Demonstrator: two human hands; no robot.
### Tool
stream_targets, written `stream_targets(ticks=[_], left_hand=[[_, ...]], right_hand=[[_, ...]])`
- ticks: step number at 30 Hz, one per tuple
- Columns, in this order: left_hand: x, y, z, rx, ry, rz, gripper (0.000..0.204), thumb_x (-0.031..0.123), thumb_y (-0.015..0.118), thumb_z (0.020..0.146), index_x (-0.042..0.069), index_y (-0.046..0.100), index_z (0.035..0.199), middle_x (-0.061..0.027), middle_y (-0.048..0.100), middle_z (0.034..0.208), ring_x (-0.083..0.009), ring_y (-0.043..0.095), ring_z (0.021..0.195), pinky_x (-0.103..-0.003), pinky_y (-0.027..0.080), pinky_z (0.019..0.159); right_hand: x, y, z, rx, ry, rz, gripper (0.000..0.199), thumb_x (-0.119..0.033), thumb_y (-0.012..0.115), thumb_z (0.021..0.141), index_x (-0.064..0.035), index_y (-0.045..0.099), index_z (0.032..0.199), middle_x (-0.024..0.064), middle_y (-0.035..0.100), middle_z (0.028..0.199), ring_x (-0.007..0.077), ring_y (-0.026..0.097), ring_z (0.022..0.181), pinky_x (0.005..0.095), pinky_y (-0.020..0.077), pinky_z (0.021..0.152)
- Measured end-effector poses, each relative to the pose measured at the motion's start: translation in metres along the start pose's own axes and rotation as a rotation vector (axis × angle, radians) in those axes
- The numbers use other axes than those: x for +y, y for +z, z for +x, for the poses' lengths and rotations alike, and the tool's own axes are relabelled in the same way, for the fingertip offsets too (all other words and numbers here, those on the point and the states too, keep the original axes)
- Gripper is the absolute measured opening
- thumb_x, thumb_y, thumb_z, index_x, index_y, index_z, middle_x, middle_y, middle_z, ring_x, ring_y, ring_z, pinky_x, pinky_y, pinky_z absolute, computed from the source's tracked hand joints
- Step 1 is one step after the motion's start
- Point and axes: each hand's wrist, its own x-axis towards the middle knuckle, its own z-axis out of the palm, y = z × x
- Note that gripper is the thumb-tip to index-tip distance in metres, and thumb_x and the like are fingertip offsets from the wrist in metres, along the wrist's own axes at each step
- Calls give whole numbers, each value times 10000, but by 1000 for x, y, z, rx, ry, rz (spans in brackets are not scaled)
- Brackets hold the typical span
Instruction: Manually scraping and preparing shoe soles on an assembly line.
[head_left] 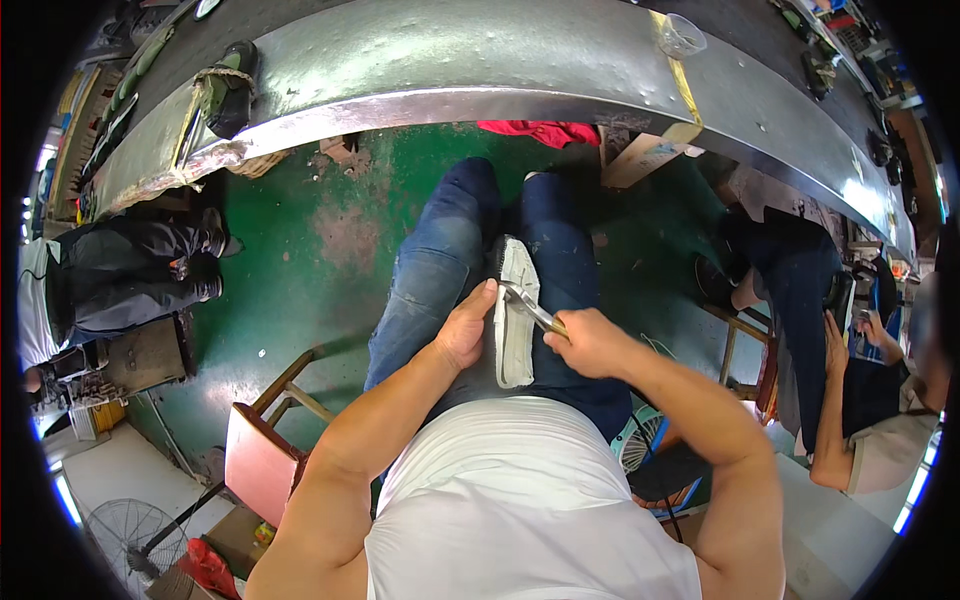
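Though a co-worker in dark trousers [150, 260] stands at far left, they look well apart from the job. Next along, a dark shoe [232, 95] with cord around it sits on the metal surface [450, 60]; below it, a pink-seated stool [262, 455] stands on the floor.

Centre: left hand [466, 328] is curled at the left edge of the pale-soled shoe [516, 350], thumb up along the rim near the tool head. Looks clamped on, but fingers are tucked away, so can't tell how hard. Shoe is in the lap between the thighs, underside up, long axis running away from the body.

Metal-headed tool [521, 297] lies across the underside, head toward the left rim. Pincers or hammer, can't tell from here. Right hand [592, 343] is clamped around its handle, slightly blurred.

To do this well, I'd say: brace the shoe with both thighs so it can't roll; let the left hand steady the edge, not fight the tool; set the head squarely on the rim; work short, even bites from the right wrist. Main risk: left thumb sits very close to the head, slip and it's hit or nipped. Shift it back along the rim.
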Motion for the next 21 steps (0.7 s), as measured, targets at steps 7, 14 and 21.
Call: stream_targets(ticks=[7,14,21], left_hand=[[4,-7,11,6,72,206,667,506,615,967,76,446,1447,-74,572,1333,-192,505,1257,-362,385,1089],[2,2,17,49,58,101,652,467,640,963,66,453,1442,-82,594,1302,-198,548,1204,-378,435,1048],[17,11,21,123,33,221,572,341,665,953,44,481,1406,-105,622,1244,-204,601,1122,-378,484,990]], right_hand=[[6,6,3,-75,90,252,284,-266,617,948,13,638,899,196,684,792,345,680,700,447,515,672],[8,36,3,-46,258,832,254,-243,585,1003,-19,619,889,52,633,704,112,549,585,241,409,500],[35,42,10,-273,314,1334,228,-229,575,1017,-13,615,960,82,646,770,85,522,568,200,330,418]])
